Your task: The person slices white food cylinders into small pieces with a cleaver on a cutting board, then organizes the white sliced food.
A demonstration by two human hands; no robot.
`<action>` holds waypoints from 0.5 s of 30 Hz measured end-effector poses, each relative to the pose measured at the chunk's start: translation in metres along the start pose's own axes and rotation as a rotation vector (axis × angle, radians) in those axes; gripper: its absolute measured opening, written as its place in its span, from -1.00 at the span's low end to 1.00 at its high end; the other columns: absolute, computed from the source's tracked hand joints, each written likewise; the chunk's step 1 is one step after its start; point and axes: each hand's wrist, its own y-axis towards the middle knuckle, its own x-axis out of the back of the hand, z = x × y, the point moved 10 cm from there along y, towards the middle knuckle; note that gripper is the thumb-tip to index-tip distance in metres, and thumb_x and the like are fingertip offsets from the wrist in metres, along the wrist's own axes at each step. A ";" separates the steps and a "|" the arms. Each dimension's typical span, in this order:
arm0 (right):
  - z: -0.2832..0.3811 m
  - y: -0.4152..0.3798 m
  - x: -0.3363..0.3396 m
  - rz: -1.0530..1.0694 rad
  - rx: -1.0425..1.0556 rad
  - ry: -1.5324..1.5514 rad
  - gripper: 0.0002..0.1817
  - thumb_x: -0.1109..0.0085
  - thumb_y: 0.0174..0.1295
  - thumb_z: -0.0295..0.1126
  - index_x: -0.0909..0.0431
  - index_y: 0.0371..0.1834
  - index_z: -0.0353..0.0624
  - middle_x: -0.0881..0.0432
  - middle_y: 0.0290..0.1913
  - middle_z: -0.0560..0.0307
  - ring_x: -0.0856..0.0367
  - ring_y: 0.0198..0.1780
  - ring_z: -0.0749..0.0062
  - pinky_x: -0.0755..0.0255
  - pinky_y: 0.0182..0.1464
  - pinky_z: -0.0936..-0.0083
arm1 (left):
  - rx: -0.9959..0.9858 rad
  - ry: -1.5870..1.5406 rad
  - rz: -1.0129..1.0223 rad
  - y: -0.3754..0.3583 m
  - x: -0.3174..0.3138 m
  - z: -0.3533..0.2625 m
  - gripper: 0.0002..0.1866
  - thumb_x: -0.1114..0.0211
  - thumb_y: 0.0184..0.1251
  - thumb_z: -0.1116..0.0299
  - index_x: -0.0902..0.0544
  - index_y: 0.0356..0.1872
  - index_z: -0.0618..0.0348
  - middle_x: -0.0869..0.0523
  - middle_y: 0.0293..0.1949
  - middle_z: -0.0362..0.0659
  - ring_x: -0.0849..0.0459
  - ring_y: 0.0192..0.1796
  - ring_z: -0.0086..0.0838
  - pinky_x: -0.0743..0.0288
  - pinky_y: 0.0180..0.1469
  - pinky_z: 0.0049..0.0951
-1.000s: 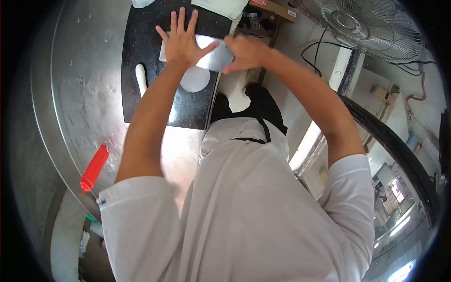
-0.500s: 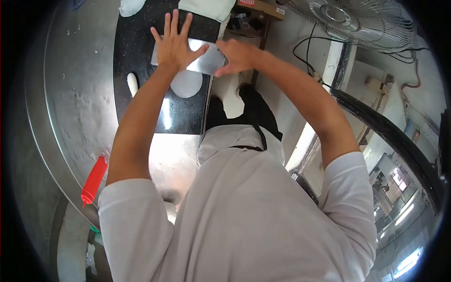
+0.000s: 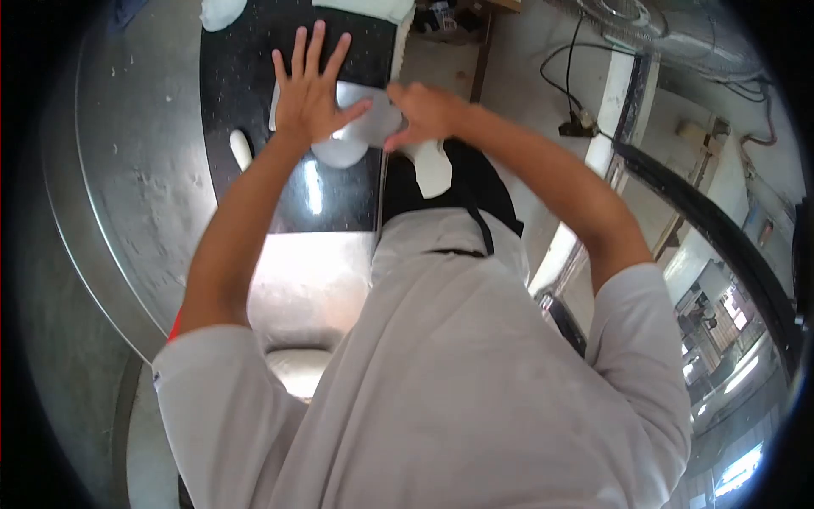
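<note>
My left hand lies flat with fingers spread on a broad shiny metal blade, which looks like a cleaver. At the blade's right end my right hand is closed around it; any handle is hidden in the grip. Partly under the blade's near edge shows a thin, pale dough round. Both rest on a glossy black board. To the left of my left forearm lies a small white dough roll.
A white lump and a folded pale cloth lie at the board's far end. The board sits on a steel table. A red bottle is mostly hidden behind my left sleeve. A fan and cables are at the upper right.
The camera view has shifted slightly. The blade, under both hands, has slid a little toward me and now covers more of the dough round. Both hands keep their hold.
</note>
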 end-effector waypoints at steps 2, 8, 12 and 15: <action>-0.017 0.015 0.013 -0.066 0.014 -0.008 -0.06 -0.57 -0.02 0.32 -0.48 -0.04 -0.46 -0.70 -0.26 -0.41 -0.76 -0.16 -0.32 -0.64 -0.05 0.02 | -0.082 -0.025 -0.038 0.019 0.003 0.000 0.12 -0.34 0.16 -0.45 -0.14 0.71 -0.30 0.00 0.72 0.02 0.07 0.74 0.03 0.20 0.61 0.42; -0.031 0.042 0.070 -0.130 -0.080 -0.042 -0.25 -0.52 0.15 0.15 -0.47 -0.03 -0.38 -0.71 -0.26 -0.40 -0.78 -0.13 -0.27 -0.63 -0.11 -0.02 | 0.001 0.471 0.408 0.088 -0.010 0.024 0.12 -0.15 0.34 -0.45 0.01 0.73 -0.01 0.13 0.73 0.17 0.26 0.75 0.11 0.39 0.69 0.25; -0.018 0.045 0.094 -0.003 -0.337 0.242 -0.47 -0.43 0.32 -0.05 -0.45 -0.07 -0.32 -0.70 -0.33 -0.31 -0.77 -0.25 -0.13 -0.60 -0.19 0.04 | -0.246 0.051 -0.009 0.057 0.025 0.003 -0.17 -0.42 0.32 -0.05 -0.34 0.58 -0.10 -0.40 0.49 0.00 -0.30 0.55 -0.01 -0.06 0.61 0.14; -0.021 0.036 0.059 -0.238 -0.107 0.209 -0.52 -0.45 0.29 -0.16 -0.44 -0.05 -0.31 -0.70 -0.25 -0.28 -0.76 -0.17 -0.12 -0.59 -0.10 0.05 | -0.505 -0.124 0.353 -0.003 0.015 -0.034 -0.19 -0.51 0.26 0.21 -0.36 0.53 -0.05 -0.47 0.41 -0.04 -0.41 0.50 -0.12 -0.22 0.56 0.02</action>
